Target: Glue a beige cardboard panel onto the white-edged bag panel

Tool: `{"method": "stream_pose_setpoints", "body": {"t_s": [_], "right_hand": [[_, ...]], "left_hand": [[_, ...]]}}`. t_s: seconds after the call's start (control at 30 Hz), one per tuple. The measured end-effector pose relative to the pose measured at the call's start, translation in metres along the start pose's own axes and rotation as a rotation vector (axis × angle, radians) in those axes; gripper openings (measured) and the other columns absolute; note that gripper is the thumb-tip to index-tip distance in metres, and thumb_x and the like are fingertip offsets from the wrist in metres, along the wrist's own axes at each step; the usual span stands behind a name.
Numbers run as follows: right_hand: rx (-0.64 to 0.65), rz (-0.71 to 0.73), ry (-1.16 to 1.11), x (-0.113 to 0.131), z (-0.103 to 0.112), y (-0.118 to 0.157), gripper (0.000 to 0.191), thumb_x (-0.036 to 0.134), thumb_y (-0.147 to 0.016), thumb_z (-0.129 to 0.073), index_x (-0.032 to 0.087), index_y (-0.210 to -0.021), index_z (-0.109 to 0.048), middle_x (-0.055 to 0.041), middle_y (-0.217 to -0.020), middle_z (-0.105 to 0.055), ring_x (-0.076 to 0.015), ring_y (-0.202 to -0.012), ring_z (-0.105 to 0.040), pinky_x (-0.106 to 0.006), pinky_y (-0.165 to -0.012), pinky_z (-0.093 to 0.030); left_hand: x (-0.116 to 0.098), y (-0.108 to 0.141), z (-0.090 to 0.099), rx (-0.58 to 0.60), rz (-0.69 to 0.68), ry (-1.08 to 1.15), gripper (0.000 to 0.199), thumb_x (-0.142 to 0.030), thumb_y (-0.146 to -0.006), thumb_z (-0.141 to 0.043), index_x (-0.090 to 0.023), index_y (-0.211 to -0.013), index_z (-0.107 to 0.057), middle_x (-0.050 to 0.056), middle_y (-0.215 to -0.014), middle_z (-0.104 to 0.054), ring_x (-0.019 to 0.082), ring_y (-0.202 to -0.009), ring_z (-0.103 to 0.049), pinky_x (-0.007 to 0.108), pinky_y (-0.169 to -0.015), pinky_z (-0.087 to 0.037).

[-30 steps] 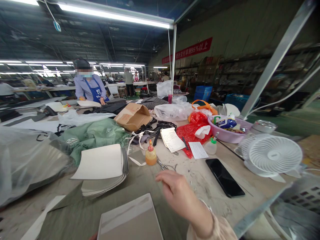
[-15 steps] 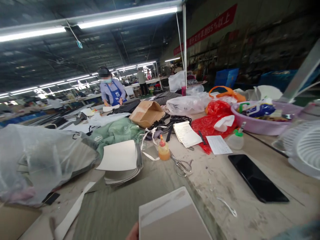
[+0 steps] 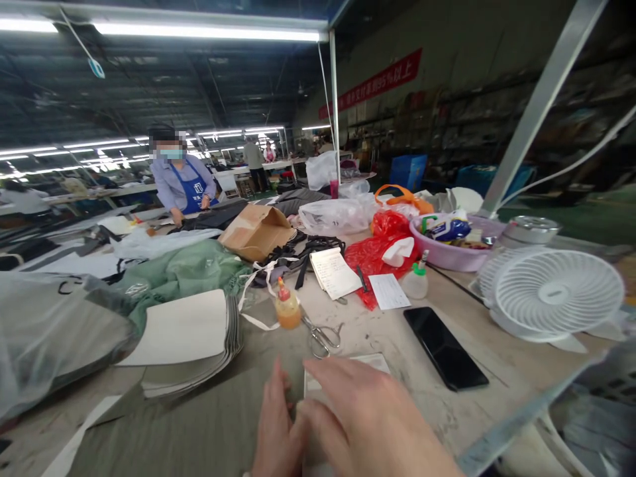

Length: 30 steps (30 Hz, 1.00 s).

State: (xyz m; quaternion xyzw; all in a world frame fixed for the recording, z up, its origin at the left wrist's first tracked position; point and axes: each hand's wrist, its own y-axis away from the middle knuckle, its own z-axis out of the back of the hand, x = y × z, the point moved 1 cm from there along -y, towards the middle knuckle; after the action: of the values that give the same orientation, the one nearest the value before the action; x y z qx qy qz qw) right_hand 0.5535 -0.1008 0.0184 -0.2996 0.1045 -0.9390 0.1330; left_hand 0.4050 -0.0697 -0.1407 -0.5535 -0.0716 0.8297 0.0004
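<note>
A flat, pale rectangular piece [image 3: 373, 362] lies at the bottom centre, mostly hidden under my hands. Across its top reaches my right hand [image 3: 372, 414], open, with fingers stretched out towards the left. Along the piece's left edge is my left hand [image 3: 279, 424], its fingers extended and slightly blurred. Just beyond them stand a small glue bottle [image 3: 288, 310] with a red and yellow tip and a pair of metal scissors [image 3: 322, 336]. To the left sits a stack of pale curved sheets [image 3: 183, 328]. The grey-green sheet [image 3: 199, 430] spreads under the work area.
A black phone [image 3: 444, 348] and a white fan [image 3: 556, 295] are on the right. Behind are a notepad [image 3: 334, 271], a red plastic bag [image 3: 362, 258], a purple basin [image 3: 447, 257] and a cardboard bag [image 3: 256, 232]. A person [image 3: 181, 175] in a blue apron stands across the table.
My right hand has come into view over the pale piece, and more of my left hand shows beside it. The view has turned right, bringing the whole fan into sight.
</note>
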Motion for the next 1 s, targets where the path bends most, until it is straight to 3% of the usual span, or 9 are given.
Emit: {"method": "stream_pose_setpoints", "body": {"t_s": [0.07,0.17,0.27,0.33,0.43,0.6,0.8,0.9,1.0], "right_hand": [[-0.021,-0.082,0.006,-0.018,0.002,-0.004,0.023,0.02,-0.082,-0.055,0.025,-0.103,-0.064,-0.0036,-0.094,-0.069,-0.0212,-0.084,-0.065,-0.033,-0.075,-0.052],[-0.034,-0.168,0.049,-0.042,-0.005,-0.01,0.024,0.022,-0.085,-0.053,0.022,-0.106,-0.064,-0.0064,-0.095,-0.069,-0.023,-0.088,-0.065,-0.034,-0.077,-0.05],[-0.055,-0.21,0.031,-0.07,-0.02,-0.029,0.029,0.026,-0.086,-0.052,0.018,-0.112,-0.062,-0.009,-0.098,-0.069,-0.023,-0.088,-0.065,-0.032,-0.076,-0.051],[-0.102,-0.251,0.049,-0.094,-0.029,-0.056,0.037,0.029,-0.087,-0.05,0.015,-0.12,-0.057,-0.0103,-0.099,-0.069,-0.0217,-0.087,-0.065,-0.031,-0.076,-0.051],[-0.166,-0.206,0.312,-0.131,-0.035,-0.114,0.05,0.026,-0.085,-0.049,0.01,-0.133,-0.044,-0.0136,-0.115,-0.063,-0.0227,-0.101,-0.06,-0.032,-0.087,-0.048],[-0.098,-0.155,0.439,-0.179,-0.048,-0.217,0.062,0.007,-0.078,-0.046,0.005,-0.139,-0.033,-0.0162,-0.138,-0.044,-0.0268,-0.124,-0.041,-0.036,-0.103,-0.034],[0.0,-0.15,0.543,-0.211,-0.088,-0.283,0.081,0.0,-0.072,-0.046,0.012,-0.146,-0.018,-0.0102,-0.148,-0.028,-0.0335,-0.134,-0.018,-0.05,-0.106,-0.025],[0.031,-0.139,0.58,-0.223,-0.102,-0.294,0.079,0.0,-0.072,-0.047,0.014,-0.145,-0.021,-0.0123,-0.142,-0.039,-0.0346,-0.132,-0.022,-0.056,-0.104,-0.024],[0.018,-0.105,0.619,-0.23,-0.105,-0.294,0.059,0.003,-0.076,-0.048,0.016,-0.133,-0.045,-0.013,-0.126,-0.053,-0.0337,-0.123,-0.033,-0.057,-0.103,-0.022]], "left_hand": [[0.008,-0.007,0.003,-0.012,0.029,0.088,0.064,-0.04,-0.074,-0.061,-0.014,-0.13,-0.042,0.014,-0.116,-0.054,0.022,-0.089,-0.06,0.034,-0.069,-0.053],[0.016,-0.012,0.009,-0.068,0.18,0.298,0.063,-0.047,-0.072,-0.062,-0.014,-0.123,-0.047,0.01,-0.103,-0.058,0.018,-0.073,-0.061,0.03,-0.059,-0.052],[0.014,-0.013,0.015,-0.108,0.28,0.47,0.061,-0.047,-0.069,-0.067,-0.016,-0.118,-0.05,0.007,-0.096,-0.06,0.017,-0.071,-0.061,0.027,-0.055,-0.05],[0.01,-0.013,0.017,-0.122,0.318,0.537,0.057,-0.044,-0.068,-0.069,-0.016,-0.115,-0.052,0.006,-0.093,-0.06,0.016,-0.07,-0.06,0.025,-0.054,-0.049],[0.008,-0.014,0.018,-0.128,0.362,0.615,0.055,-0.041,-0.066,-0.072,-0.017,-0.112,-0.054,0.005,-0.091,-0.06,0.015,-0.068,-0.059,0.023,-0.054,-0.048],[0.012,-0.017,0.013,-0.146,0.385,0.649,0.047,-0.036,-0.069,-0.068,-0.018,-0.11,-0.054,0.005,-0.09,-0.058,0.014,-0.068,-0.058,0.021,-0.051,-0.047],[0.024,-0.021,0.005,-0.245,0.404,0.677,0.04,-0.03,-0.067,-0.065,-0.019,-0.105,-0.057,0.004,-0.085,-0.058,0.013,-0.063,-0.057,0.02,-0.048,-0.044],[0.032,-0.024,0.001,-0.238,0.435,0.676,0.044,-0.032,-0.063,-0.069,-0.019,-0.104,-0.059,0.005,-0.082,-0.058,0.013,-0.06,-0.056,0.02,-0.047,-0.043],[0.037,-0.026,-0.001,-0.239,0.436,0.673,0.047,-0.034,-0.061,-0.073,-0.019,-0.104,-0.06,0.005,-0.082,-0.059,0.014,-0.061,-0.056,0.021,-0.05,-0.044]]}}
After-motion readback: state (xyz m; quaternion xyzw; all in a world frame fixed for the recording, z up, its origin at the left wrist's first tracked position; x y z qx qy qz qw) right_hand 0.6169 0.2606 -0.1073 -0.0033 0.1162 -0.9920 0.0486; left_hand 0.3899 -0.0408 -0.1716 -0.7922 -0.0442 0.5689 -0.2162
